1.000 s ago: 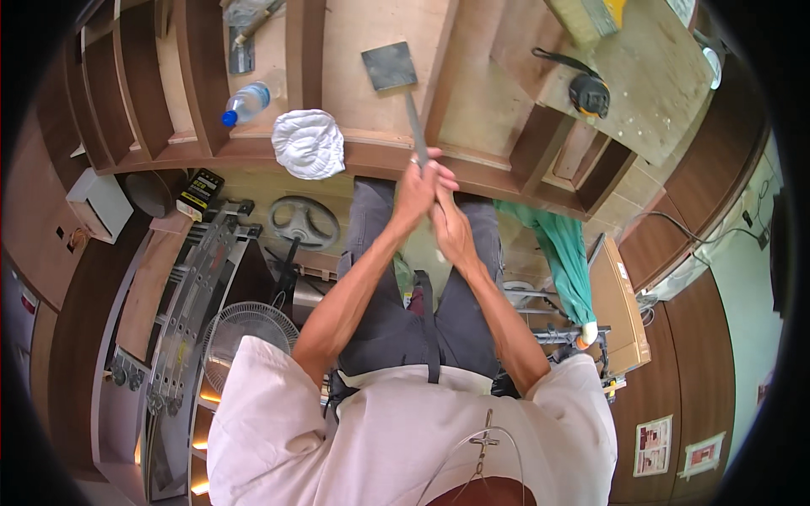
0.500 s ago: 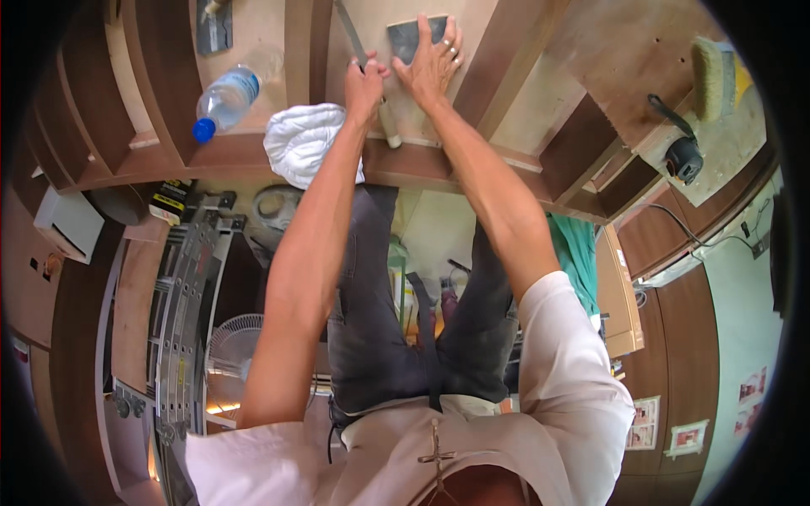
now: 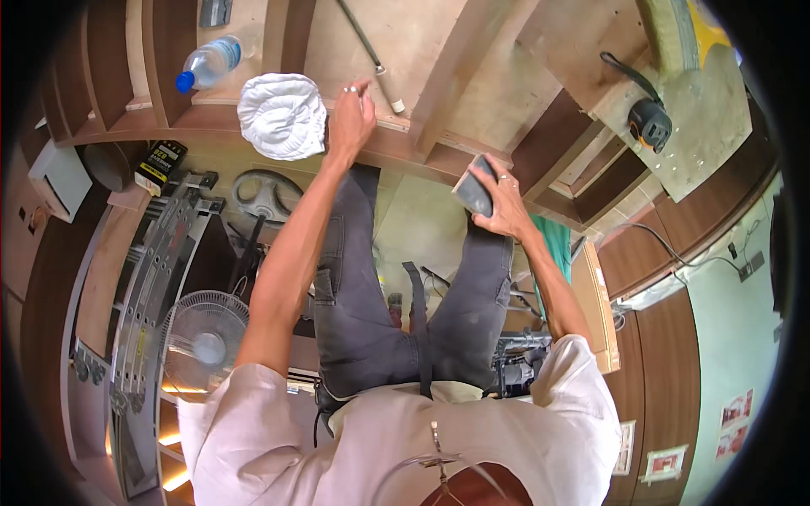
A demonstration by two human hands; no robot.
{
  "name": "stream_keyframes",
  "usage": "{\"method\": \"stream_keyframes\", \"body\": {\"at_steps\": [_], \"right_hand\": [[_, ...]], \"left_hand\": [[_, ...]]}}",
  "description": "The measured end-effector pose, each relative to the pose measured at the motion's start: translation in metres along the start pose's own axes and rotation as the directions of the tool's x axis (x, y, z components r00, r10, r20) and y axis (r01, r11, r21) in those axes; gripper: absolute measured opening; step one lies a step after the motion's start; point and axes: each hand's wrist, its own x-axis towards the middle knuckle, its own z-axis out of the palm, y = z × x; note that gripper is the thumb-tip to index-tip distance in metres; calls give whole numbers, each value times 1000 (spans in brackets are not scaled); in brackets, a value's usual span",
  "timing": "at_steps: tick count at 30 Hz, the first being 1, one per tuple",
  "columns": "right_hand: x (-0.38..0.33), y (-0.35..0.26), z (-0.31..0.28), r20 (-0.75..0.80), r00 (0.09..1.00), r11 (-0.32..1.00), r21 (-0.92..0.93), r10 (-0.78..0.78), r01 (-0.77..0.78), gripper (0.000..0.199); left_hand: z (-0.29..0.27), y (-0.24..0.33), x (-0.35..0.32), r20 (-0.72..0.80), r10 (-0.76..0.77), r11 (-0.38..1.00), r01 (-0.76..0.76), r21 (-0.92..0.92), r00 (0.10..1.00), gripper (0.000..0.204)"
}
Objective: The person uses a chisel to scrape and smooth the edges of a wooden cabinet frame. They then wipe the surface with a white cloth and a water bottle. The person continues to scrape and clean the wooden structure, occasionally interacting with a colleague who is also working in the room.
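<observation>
In my right hand [image 3: 506, 207] is a sanding block [image 3: 474, 192] with a dark grey face, gripped between thumb and fingers. It is above my right thigh, just in front of the wooden frame's near edge. My left hand [image 3: 351, 122] is over that near edge with its fingers loosely bent and apart; I see nothing held in it. Right of it on the panel lies a long narrow dark tool [image 3: 361, 35] with a pale handle, possibly a file, apart from my fingers. Close by on the left, a folded white cloth [image 3: 282, 116] rests on the edge.
The brown wooden frame [image 3: 396, 145] has raised dividers. A water bottle [image 3: 209, 64] lies in it at left. At right, a tape measure [image 3: 649, 125] and a wide brush [image 3: 666, 38] lie on a board. A fan [image 3: 205, 337] and folded ladder [image 3: 148, 295] stand at lower left.
My right hand has lifted the sanding block off the panel and brought it right and toward me. My left hand has let go of the long tool and drawn back slightly.
</observation>
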Motion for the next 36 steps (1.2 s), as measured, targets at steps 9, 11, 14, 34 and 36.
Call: {"method": "stream_keyframes", "body": {"at_steps": [9,11,14,34,36], "right_hand": [[10,48,41,-2,968,958,-147,-251,248,80],[46,35,56,-92,939,936,-159,-331,315,78],[71,18,59,-132,938,947,-53,-320,316,83],[54,-14,71,-202,955,975,-103,-215,197,83],[31,-9,68,-180,962,977,-96,-206,192,83]], "left_hand": [[51,-18,-51,-151,235,908,-162,386,960,22],[52,-18,-46,-144,271,887,-188,422,952,20],[53,-15,-52,-158,221,915,-148,376,962,22],[47,-18,-47,-89,265,879,-203,432,960,19],[51,-18,-56,-88,245,886,-186,425,966,19]]}}
